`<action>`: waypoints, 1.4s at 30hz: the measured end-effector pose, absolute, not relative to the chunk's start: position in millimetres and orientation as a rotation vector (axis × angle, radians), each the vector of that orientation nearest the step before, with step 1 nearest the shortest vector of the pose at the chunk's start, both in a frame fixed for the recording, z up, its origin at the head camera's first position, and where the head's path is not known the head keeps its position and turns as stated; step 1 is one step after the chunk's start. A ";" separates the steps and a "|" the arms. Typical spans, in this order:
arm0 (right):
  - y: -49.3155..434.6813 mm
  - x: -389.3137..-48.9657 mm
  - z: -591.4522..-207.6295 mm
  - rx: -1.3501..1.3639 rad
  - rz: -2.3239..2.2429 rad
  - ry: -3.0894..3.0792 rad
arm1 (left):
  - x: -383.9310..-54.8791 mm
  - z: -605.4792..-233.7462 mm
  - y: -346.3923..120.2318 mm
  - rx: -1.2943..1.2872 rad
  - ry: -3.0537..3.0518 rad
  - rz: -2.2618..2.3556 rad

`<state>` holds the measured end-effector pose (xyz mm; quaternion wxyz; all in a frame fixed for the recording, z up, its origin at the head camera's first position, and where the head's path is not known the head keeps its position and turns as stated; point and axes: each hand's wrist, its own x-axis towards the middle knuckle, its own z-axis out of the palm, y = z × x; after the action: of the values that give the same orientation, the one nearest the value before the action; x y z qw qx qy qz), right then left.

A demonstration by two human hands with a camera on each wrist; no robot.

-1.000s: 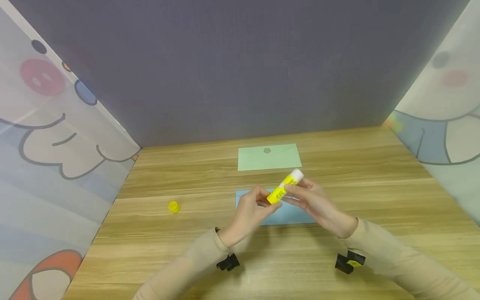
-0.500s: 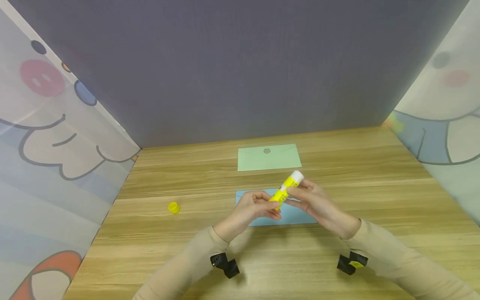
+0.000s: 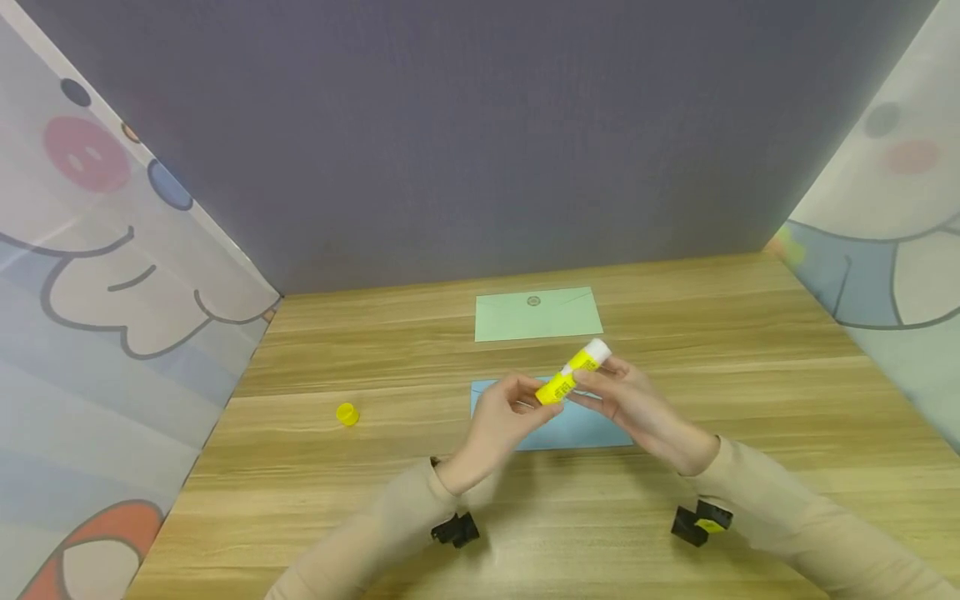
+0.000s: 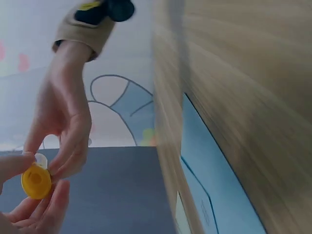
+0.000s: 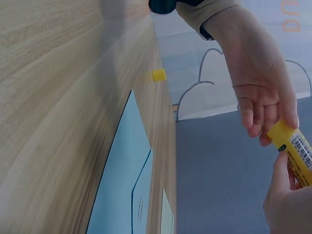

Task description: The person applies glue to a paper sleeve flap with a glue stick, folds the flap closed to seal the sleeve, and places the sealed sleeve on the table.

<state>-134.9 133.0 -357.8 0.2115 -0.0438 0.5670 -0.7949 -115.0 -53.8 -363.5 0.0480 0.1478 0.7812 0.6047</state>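
A yellow glue stick with a white upper end is held tilted in the air, its white end pointing up and to the right. My right hand grips its middle between thumb and fingers. At the lower end, my left hand pinches the yellow base, which faces the left wrist camera. Beneath both hands a blue envelope lies flat on the table, partly covered by them. Off to the left, the small yellow cap sits apart on the wood.
A pale green envelope with a round seal lies farther back on the wooden table. Behind the table rises a dark grey panel. Cartoon-printed curtains hang at both sides.
My left fingers turned down around the glue stick's base and then back up, with that wrist rolling. The right hand keeps its grip almost still. Cap and envelopes stay in place.
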 end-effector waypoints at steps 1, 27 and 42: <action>132.4 -135.0 -358.2 -0.106 -2.202 1.583 | -113.4 -363.8 -53.0 0.515 2.510 1.790; 131.5 -134.4 -361.5 -0.166 -2.188 1.576 | -114.3 -347.7 -57.7 0.351 2.153 1.913; 132.0 -136.3 -358.9 -0.123 -2.220 1.552 | -108.2 -332.4 -62.1 0.491 2.294 1.761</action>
<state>-136.3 132.0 -358.9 0.2131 -0.0445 0.5593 -0.7999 -108.2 -62.1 -332.4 0.1039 0.1666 0.7777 0.5972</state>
